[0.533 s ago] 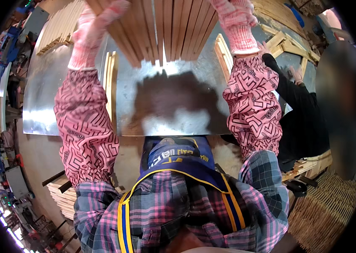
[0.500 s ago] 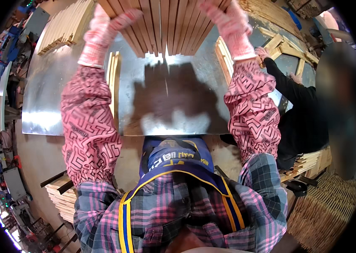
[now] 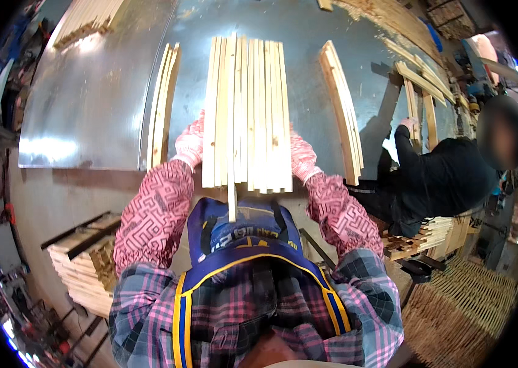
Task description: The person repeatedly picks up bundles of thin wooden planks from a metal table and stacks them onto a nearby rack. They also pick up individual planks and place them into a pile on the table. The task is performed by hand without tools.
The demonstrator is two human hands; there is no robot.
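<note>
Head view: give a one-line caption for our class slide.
Gloved left hand and right hand hold wooden strips between them, one protruding.

**Printed lettering on your blue apron**

You wear the lettering across the apron's front: white toward your left, yellow toward your right, with a further yellow mark just below. Your pink sleeve covers carry a dark maze-like print; small words may sit among its lines, though the view is too soft to tell.
</note>
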